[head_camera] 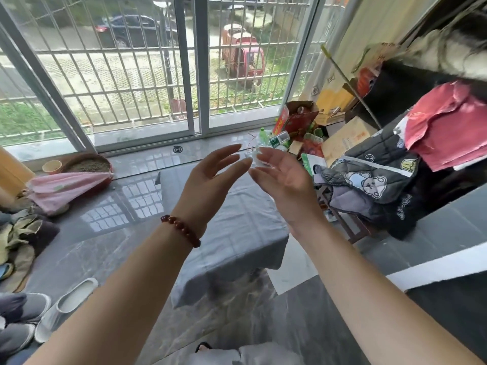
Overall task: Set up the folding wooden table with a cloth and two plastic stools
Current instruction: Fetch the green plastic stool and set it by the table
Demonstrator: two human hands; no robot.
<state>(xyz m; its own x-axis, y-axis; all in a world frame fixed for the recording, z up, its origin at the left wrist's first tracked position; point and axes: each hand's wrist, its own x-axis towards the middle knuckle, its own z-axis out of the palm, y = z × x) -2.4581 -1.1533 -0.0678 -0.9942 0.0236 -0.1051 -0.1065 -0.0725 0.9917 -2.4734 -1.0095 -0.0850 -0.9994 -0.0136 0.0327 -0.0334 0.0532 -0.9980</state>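
Bare cloth (232, 233), clutter (369, 185) rightward

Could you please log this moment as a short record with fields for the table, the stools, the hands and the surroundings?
table: covered by a grey cloth that hangs over its near edge
stools: none in view
left hand: open, empty, raised above the cloth, bead bracelet on the wrist
right hand: open, empty, palm facing the left hand
floor: shoes at lower left, pink cloth near the window
right side: cardboard boxes and a quilted jacket
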